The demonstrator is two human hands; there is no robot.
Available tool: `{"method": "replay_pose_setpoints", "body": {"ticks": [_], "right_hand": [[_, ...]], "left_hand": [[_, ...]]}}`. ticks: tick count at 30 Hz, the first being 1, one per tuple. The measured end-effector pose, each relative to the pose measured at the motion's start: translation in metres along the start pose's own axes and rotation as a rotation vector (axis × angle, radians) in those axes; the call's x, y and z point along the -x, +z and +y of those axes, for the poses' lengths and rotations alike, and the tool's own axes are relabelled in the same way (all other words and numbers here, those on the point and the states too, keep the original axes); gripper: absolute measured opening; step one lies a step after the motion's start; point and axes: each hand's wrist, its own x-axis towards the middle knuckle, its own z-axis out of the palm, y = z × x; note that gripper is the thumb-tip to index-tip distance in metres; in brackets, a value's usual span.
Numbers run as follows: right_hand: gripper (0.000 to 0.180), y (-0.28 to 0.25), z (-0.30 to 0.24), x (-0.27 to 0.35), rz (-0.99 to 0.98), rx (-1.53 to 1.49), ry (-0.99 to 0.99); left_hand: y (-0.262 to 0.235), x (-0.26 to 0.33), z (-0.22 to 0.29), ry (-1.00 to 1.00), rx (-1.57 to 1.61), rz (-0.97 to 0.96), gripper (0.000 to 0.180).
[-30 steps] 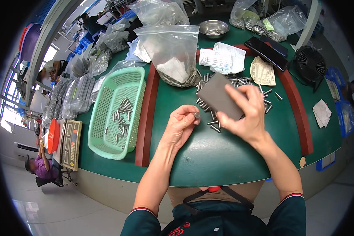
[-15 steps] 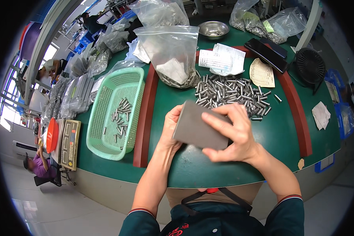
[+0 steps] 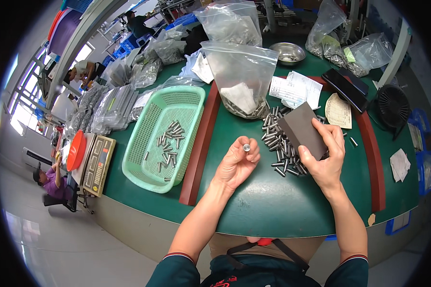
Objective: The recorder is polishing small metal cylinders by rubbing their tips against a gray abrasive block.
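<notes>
My left hand [image 3: 237, 165] is closed around a small metal pin [image 3: 246, 148], its round, shiny end facing up between thumb and fingers. In my right hand [image 3: 329, 165] is a flat, grey-brown rectangular block [image 3: 302, 130] that looks like a sanding block, thumb on one side and fingers along the other edge. Beneath the block lies a heap of metal pins [image 3: 274, 139], partly hidden by it. Left of my hands, a pale green perforated basket [image 3: 136, 165] holds a smaller group of similar pins [image 3: 170, 143].
Dark red rails [image 3: 201, 153] frame the green tabletop [image 3: 268, 205]. Behind the heap are a clear bag of parts [image 3: 239, 71], papers [image 3: 297, 88], a metal bowl [image 3: 288, 53] and a black phone [image 3: 345, 90]. A black fan [image 3: 391, 106] stands right; a scale [image 3: 99, 165] sits left.
My hands have moved apart. The block has gone right in my right hand, over the heap, while my left hand now shows the pin's end. The view has shifted.
</notes>
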Motion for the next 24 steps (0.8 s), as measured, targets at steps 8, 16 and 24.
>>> {"method": "replay_pose_setpoints", "body": {"ticks": [8, 16, 24], "right_hand": [[0.059, -0.0012, 0.0009, -0.0004, 0.004, 0.039, -0.029], [0.059, -0.0002, 0.0001, 0.0004, -0.005, 0.052, -0.029], [0.060, -0.0015, -0.0012, 0.0002, -0.016, 0.053, -0.039]], "left_hand": [[-0.0028, -0.0009, 0.0003, -0.030, -0.040, -0.052, 0.019], [-0.0028, -0.0006, -0.0001, -0.034, -0.056, -0.053, 0.018], [-0.0022, -0.0006, -0.0002, -0.030, -0.062, -0.053, 0.018]]}}
